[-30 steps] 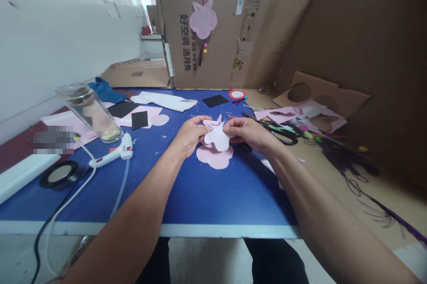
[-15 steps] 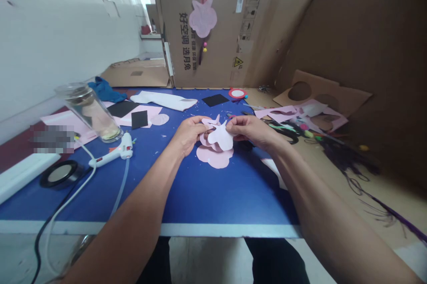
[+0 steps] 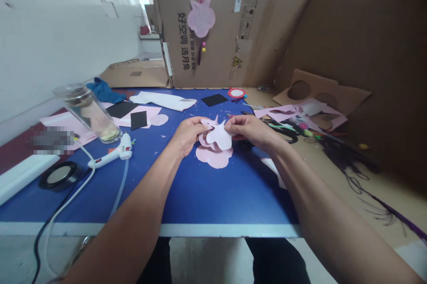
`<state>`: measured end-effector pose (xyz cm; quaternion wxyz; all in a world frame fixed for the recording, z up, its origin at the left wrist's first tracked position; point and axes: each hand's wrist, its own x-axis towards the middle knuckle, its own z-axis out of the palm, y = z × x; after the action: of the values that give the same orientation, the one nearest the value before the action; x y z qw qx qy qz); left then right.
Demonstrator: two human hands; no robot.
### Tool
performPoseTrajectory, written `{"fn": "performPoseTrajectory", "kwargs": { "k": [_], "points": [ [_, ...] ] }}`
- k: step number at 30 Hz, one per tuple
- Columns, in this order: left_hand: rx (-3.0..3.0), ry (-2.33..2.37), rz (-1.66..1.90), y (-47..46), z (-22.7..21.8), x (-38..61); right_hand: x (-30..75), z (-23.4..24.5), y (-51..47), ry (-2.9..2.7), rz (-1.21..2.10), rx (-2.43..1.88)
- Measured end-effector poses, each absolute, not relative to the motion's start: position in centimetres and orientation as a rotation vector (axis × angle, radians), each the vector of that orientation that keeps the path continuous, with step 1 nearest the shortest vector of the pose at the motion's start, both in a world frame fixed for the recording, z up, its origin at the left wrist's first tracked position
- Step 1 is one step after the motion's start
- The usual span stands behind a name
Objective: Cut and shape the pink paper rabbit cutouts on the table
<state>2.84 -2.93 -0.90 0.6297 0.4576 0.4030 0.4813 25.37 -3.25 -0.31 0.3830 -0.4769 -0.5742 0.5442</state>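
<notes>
Between my hands, above the blue table, is a pale pink cutout (image 3: 220, 136) with rounded lobes and pointed ends at the top. My right hand (image 3: 243, 128) pinches its upper right edge between thumb and fingers. My left hand (image 3: 191, 134) grips a second pink cutout (image 3: 208, 142) of similar outline, partly hidden behind the first. I cannot tell whether the two are joined. Below them a scalloped pink cutout (image 3: 214, 157) lies flat on the table, its top part covered by the held ones.
A white glue gun (image 3: 115, 153), a glass jar (image 3: 95, 115) and a black tape roll (image 3: 60, 175) stand at left. Pink and brown scraps (image 3: 300, 113) lie at right. A finished-looking pink cutout (image 3: 201, 17) with beads hangs on the cardboard (image 3: 220, 62) behind.
The view has shifted very slightly. Both hands keep their pinch on the pink cutouts, with almost no movement.
</notes>
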Motion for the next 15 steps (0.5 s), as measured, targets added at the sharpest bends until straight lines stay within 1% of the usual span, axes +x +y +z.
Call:
{"fn": "performPoseTrajectory", "kwargs": {
  "k": [15],
  "points": [
    [1.064,0.917,1.095,-2.79,-1.27,2.77,25.22,0.02,-3.54,-1.456,1.410,-1.192]
  ]
}}
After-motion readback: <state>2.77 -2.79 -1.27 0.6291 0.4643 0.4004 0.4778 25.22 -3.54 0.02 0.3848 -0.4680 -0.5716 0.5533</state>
